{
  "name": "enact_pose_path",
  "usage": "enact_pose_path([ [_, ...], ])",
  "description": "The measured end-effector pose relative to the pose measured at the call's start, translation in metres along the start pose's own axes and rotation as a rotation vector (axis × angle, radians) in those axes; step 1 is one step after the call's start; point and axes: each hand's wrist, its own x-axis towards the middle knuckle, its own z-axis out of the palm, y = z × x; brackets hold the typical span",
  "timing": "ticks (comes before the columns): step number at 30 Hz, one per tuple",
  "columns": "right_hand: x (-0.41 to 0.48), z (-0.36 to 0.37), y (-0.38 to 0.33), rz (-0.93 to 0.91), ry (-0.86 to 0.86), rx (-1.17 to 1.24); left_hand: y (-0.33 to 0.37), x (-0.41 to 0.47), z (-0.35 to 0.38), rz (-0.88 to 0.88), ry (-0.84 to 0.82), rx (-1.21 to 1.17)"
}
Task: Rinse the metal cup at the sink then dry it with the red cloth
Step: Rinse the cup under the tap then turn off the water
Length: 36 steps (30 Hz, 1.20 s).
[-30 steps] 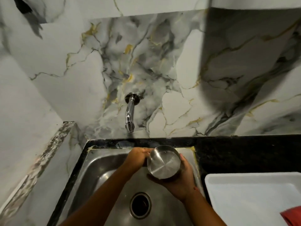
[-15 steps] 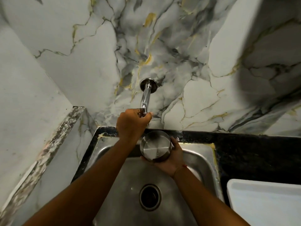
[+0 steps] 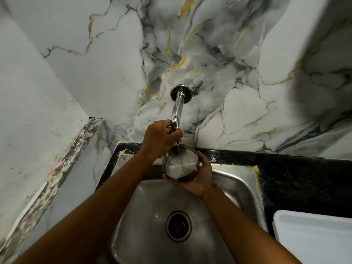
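The shiny metal cup [image 3: 180, 164] is held mouth-up over the back of the steel sink [image 3: 242, 180], cradled from below and the right by my right hand [image 3: 200, 178]. My left hand [image 3: 162, 137] grips the handle at the end of the chrome tap [image 3: 176, 111], directly above the cup. A thin stream of water falls from the spout into the cup, and a little water lies in its bottom. The red cloth is out of view.
The sink's round drain [image 3: 179, 225] lies below the cup. A black stone counter [image 3: 297, 178] runs right of the sink, with a white tray [image 3: 314, 237] at the lower right. Marble-patterned walls rise behind and a ledge [image 3: 62, 168] stands to the left.
My left hand left the cup, rose to the tap and gripped its handle. Water has begun to run into the cup. The camera view shifted left, taking the red cloth out of sight.
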Motion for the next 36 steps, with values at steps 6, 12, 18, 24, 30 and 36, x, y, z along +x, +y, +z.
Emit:
enact_pose_path([
  [6,0.003,-0.004,-0.003,0.006,-0.002,-0.011,-0.003,0.004,-0.003,0.009,-0.071,-0.044],
  [12,0.008,-0.004,-0.012,-0.04,0.028,-0.026,-0.002,0.003,-0.006,0.023,-0.092,-0.031],
  [18,0.026,0.018,-0.015,-0.073,0.051,-0.073,-0.001,0.002,-0.007,0.032,-0.113,-0.035],
  [24,0.024,0.005,-0.005,0.009,-0.017,-0.101,-0.002,0.002,-0.008,0.027,-0.121,-0.05],
  [30,0.013,-0.004,-0.027,-0.078,0.072,-0.122,-0.007,0.003,-0.008,0.049,-0.122,-0.041],
  [36,0.024,0.021,-0.02,-0.048,0.011,-0.157,-0.012,0.01,-0.012,0.069,-0.186,-0.032],
])
